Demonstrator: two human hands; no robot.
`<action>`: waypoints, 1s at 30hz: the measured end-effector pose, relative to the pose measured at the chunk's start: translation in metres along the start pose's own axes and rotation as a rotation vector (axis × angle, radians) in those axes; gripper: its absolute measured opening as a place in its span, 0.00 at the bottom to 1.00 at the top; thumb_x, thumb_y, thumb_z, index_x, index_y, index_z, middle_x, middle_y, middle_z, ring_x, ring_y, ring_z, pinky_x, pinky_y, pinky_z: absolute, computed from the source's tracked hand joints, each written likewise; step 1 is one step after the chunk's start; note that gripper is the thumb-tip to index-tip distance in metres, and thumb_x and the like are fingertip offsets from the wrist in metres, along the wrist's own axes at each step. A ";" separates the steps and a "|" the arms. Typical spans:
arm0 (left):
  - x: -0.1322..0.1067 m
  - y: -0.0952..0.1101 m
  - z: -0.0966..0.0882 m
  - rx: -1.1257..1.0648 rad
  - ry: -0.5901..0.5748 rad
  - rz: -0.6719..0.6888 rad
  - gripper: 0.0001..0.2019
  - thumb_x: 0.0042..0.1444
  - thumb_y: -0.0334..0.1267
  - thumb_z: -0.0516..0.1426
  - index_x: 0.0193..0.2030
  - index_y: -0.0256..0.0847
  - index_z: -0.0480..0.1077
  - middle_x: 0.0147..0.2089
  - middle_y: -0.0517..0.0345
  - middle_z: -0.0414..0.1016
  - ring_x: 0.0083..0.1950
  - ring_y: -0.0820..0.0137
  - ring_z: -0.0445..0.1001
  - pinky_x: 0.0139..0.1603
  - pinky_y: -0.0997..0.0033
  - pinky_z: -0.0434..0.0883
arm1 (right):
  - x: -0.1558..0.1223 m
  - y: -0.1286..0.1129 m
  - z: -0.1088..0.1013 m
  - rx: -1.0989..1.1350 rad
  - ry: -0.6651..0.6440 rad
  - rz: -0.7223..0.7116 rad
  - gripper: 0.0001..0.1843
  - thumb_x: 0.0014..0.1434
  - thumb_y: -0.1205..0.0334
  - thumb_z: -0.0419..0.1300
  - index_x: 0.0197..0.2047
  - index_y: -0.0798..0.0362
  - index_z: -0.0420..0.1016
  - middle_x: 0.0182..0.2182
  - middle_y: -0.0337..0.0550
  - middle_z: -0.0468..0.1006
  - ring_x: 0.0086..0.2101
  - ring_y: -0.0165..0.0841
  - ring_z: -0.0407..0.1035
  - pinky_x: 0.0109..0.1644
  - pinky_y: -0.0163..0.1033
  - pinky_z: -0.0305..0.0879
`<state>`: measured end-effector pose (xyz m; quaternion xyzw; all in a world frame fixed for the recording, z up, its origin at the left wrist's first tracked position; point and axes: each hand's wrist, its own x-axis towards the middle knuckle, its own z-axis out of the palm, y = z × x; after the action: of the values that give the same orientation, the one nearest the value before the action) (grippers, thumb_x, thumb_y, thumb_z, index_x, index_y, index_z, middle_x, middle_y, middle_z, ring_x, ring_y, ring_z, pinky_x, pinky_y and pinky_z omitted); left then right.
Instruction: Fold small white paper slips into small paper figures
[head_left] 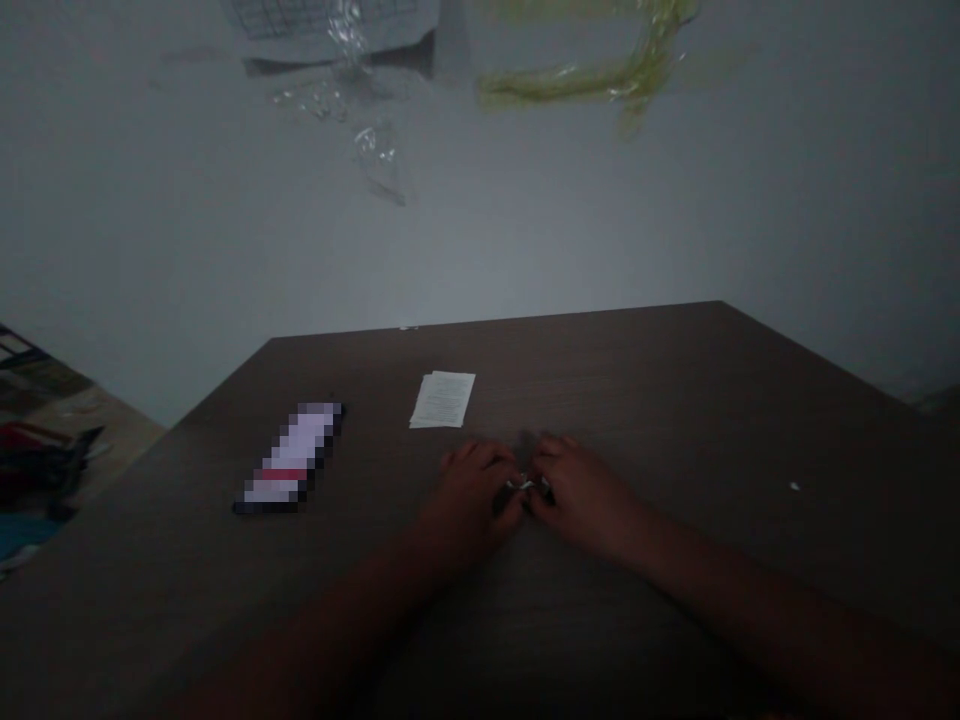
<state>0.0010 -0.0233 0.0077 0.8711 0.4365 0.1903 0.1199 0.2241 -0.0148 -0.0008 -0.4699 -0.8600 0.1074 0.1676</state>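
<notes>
On the table [675,400], both hands [525,492] pinch what seems a small pale scrap [523,485] between them.

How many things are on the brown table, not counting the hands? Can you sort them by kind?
Small pale thing pinched between the left hand and right hand: 1
Folded printed paper: 1
Long flat box, blurred out: 1
Tiny white scrap: 1
Total: 4

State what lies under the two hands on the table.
A small pale item shows between the left hand and the right hand, on the dark table. The fingers cover most of it.
</notes>
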 end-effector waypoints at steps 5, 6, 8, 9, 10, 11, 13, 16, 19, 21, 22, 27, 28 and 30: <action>0.004 0.010 -0.001 0.034 -0.053 -0.034 0.07 0.75 0.33 0.65 0.53 0.43 0.85 0.63 0.43 0.87 0.68 0.44 0.82 0.70 0.37 0.79 | 0.001 -0.007 -0.002 -0.031 -0.029 0.063 0.04 0.74 0.62 0.70 0.44 0.51 0.88 0.48 0.56 0.86 0.52 0.53 0.80 0.57 0.56 0.78; 0.005 0.012 -0.001 0.033 -0.063 -0.039 0.07 0.75 0.33 0.65 0.53 0.43 0.85 0.63 0.43 0.87 0.68 0.44 0.82 0.70 0.38 0.79 | 0.001 -0.009 -0.002 -0.042 -0.039 0.071 0.04 0.74 0.63 0.70 0.45 0.52 0.88 0.49 0.57 0.86 0.54 0.54 0.80 0.58 0.57 0.78; 0.005 0.014 -0.001 0.033 -0.078 -0.058 0.07 0.75 0.33 0.64 0.54 0.44 0.85 0.62 0.45 0.87 0.68 0.46 0.82 0.70 0.39 0.78 | 0.001 -0.013 -0.004 -0.058 -0.058 0.084 0.05 0.74 0.63 0.69 0.47 0.52 0.89 0.52 0.58 0.86 0.57 0.54 0.79 0.61 0.58 0.78; 0.005 0.016 -0.001 0.036 -0.081 -0.070 0.08 0.75 0.33 0.64 0.55 0.44 0.84 0.63 0.46 0.87 0.68 0.46 0.82 0.70 0.40 0.78 | 0.000 -0.014 -0.006 -0.064 -0.068 0.093 0.05 0.75 0.63 0.69 0.48 0.52 0.89 0.53 0.58 0.86 0.58 0.55 0.79 0.62 0.57 0.77; 0.004 0.017 -0.001 0.040 -0.081 -0.081 0.08 0.75 0.32 0.63 0.55 0.44 0.84 0.63 0.46 0.87 0.69 0.47 0.82 0.71 0.40 0.77 | 0.000 -0.015 -0.007 -0.066 -0.077 0.102 0.05 0.75 0.63 0.69 0.48 0.52 0.89 0.54 0.58 0.86 0.59 0.55 0.79 0.62 0.57 0.77; 0.004 0.018 -0.001 0.044 -0.082 -0.088 0.09 0.75 0.32 0.63 0.56 0.44 0.84 0.64 0.47 0.87 0.69 0.47 0.81 0.71 0.41 0.77 | -0.001 -0.015 -0.008 -0.065 -0.083 0.110 0.05 0.75 0.63 0.69 0.48 0.52 0.89 0.54 0.58 0.86 0.60 0.56 0.78 0.62 0.57 0.76; 0.003 0.018 0.000 0.047 -0.082 -0.096 0.09 0.76 0.32 0.63 0.56 0.45 0.84 0.64 0.48 0.87 0.70 0.48 0.80 0.71 0.42 0.77 | -0.001 -0.012 -0.009 -0.043 -0.084 0.109 0.05 0.75 0.62 0.69 0.48 0.51 0.88 0.54 0.57 0.86 0.59 0.55 0.78 0.62 0.57 0.76; 0.003 0.016 -0.002 0.034 -0.071 -0.107 0.08 0.75 0.33 0.63 0.55 0.46 0.84 0.64 0.48 0.87 0.70 0.48 0.80 0.69 0.44 0.77 | 0.000 -0.004 -0.008 0.053 -0.051 0.066 0.03 0.73 0.62 0.71 0.46 0.50 0.88 0.51 0.53 0.86 0.56 0.51 0.78 0.63 0.55 0.75; 0.003 0.012 -0.006 0.023 -0.065 -0.130 0.07 0.74 0.31 0.64 0.53 0.44 0.84 0.63 0.47 0.86 0.68 0.48 0.81 0.69 0.43 0.77 | 0.003 0.006 -0.006 0.177 0.002 0.008 0.03 0.71 0.65 0.72 0.47 0.49 0.88 0.50 0.51 0.87 0.56 0.49 0.80 0.65 0.55 0.74; 0.002 0.010 -0.008 0.019 -0.067 -0.143 0.07 0.73 0.31 0.65 0.52 0.43 0.84 0.64 0.46 0.86 0.68 0.47 0.81 0.69 0.42 0.77 | 0.004 0.011 -0.004 0.237 0.035 -0.031 0.05 0.71 0.66 0.72 0.47 0.49 0.89 0.50 0.50 0.88 0.55 0.48 0.81 0.65 0.54 0.75; 0.002 0.009 -0.009 0.014 -0.067 -0.144 0.07 0.72 0.31 0.65 0.52 0.43 0.84 0.64 0.46 0.86 0.68 0.47 0.81 0.69 0.41 0.77 | 0.004 0.013 -0.003 0.256 0.048 -0.047 0.05 0.71 0.67 0.71 0.47 0.49 0.89 0.50 0.49 0.88 0.55 0.47 0.81 0.64 0.54 0.75; 0.001 0.005 -0.007 -0.064 -0.032 -0.149 0.05 0.72 0.31 0.66 0.49 0.43 0.84 0.63 0.47 0.86 0.68 0.49 0.82 0.71 0.42 0.76 | 0.004 0.019 0.001 0.286 0.086 -0.094 0.05 0.70 0.69 0.72 0.43 0.48 0.88 0.47 0.47 0.89 0.51 0.46 0.82 0.62 0.53 0.75; 0.001 0.004 -0.006 -0.086 -0.032 -0.157 0.04 0.72 0.32 0.66 0.48 0.43 0.85 0.62 0.47 0.86 0.67 0.49 0.82 0.71 0.42 0.77 | 0.004 0.019 0.001 0.295 0.083 -0.098 0.05 0.69 0.69 0.72 0.43 0.48 0.87 0.47 0.47 0.89 0.51 0.45 0.82 0.62 0.53 0.75; 0.001 0.002 -0.004 -0.132 -0.037 -0.177 0.04 0.72 0.33 0.67 0.47 0.44 0.86 0.61 0.48 0.87 0.67 0.49 0.83 0.71 0.41 0.77 | 0.004 0.018 0.002 0.323 0.063 -0.102 0.05 0.69 0.69 0.72 0.42 0.48 0.87 0.47 0.47 0.89 0.51 0.45 0.82 0.62 0.52 0.75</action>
<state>0.0014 -0.0230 0.0118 0.8226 0.4960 0.1912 0.2017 0.2351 -0.0014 -0.0078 -0.3958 -0.8485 0.2209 0.2729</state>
